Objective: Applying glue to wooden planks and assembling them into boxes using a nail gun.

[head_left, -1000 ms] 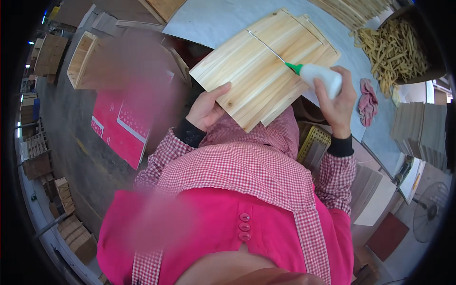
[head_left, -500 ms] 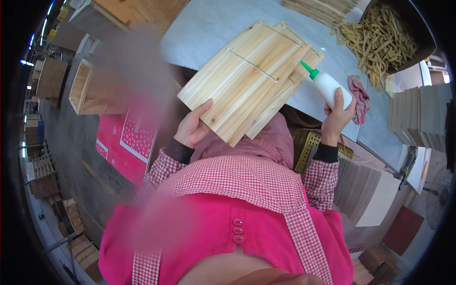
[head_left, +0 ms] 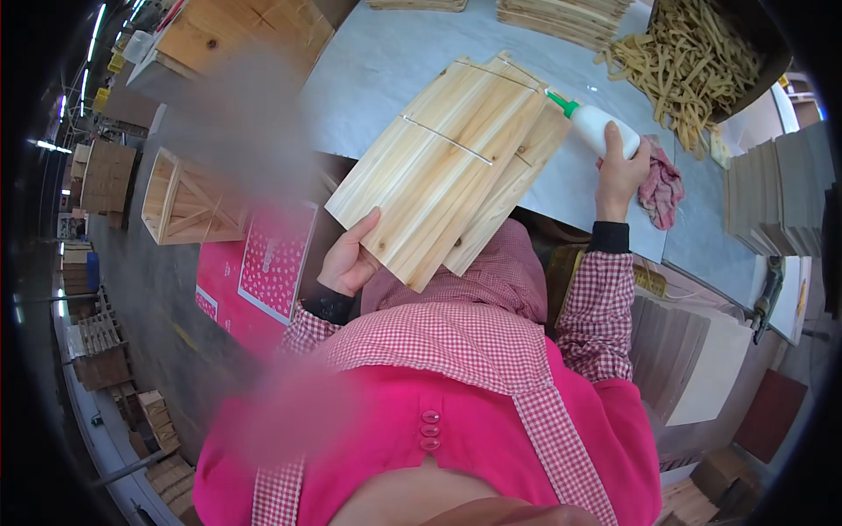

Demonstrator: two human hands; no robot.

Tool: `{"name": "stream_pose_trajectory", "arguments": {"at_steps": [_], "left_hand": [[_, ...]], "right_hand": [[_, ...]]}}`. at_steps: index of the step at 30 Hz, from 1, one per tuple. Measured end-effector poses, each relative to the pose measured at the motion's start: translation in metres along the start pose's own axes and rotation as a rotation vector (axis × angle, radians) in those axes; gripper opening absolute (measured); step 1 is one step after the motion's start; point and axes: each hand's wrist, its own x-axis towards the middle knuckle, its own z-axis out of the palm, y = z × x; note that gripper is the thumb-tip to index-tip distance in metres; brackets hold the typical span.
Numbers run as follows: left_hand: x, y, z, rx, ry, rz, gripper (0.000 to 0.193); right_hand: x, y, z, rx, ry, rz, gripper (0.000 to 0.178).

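My left hand [head_left: 349, 256] grips the near left corner of a pale wooden board [head_left: 438, 167], thumb on top. Two thin grooves cross this board, each with a whitish line along it. A second wooden board [head_left: 510, 182] lies beneath it, sticking out to the right. My right hand [head_left: 624, 171] is wrapped round a white squeeze bottle [head_left: 599, 125] with a green nozzle [head_left: 563, 103]. The bottle is tilted, its nozzle pointing left at the top board's far right edge, by the end of the far groove. Whether the tip touches the wood I cannot tell.
A crumpled pink rag [head_left: 662, 186] lies on the grey-white table [head_left: 368, 79], right of the bottle. Beyond are a bin of thin wood strips [head_left: 693, 70] and a stack of boards [head_left: 566, 19]. Grey panels [head_left: 776, 197] stand at right, a wooden crate [head_left: 189, 197] at left.
The bottle has tipped flatter and moved slightly up and left, its nozzle now at the top board's far right edge. The lower board shows more on the right. Both hands keep their holds.
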Motion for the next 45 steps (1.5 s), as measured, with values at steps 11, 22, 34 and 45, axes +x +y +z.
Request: {"name": "stream_pose_trajectory", "arguments": {"at_steps": [11, 22, 34, 45], "left_hand": [[0.008, 0.010, 0.002, -0.057, -0.115, 0.112, 0.053], [0.035, 0.021, 0.013, -0.140, -0.231, 0.161, 0.048], [0.045, 0.022, 0.031, -0.196, -0.189, 0.233, 0.045], [-0.023, 0.067, 0.033, -0.136, -0.417, 0.352, 0.047]], "right_hand": [[-0.061, -0.044, -0.016, 0.134, -0.245, 0.039, 0.036], [-0.131, -0.080, -0.035, 0.076, -0.481, -0.107, 0.034], [-0.152, -0.093, -0.037, 0.050, -0.566, -0.207, 0.034], [-0.136, -0.111, -0.050, 0.495, -0.214, -0.003, 0.042]]}}
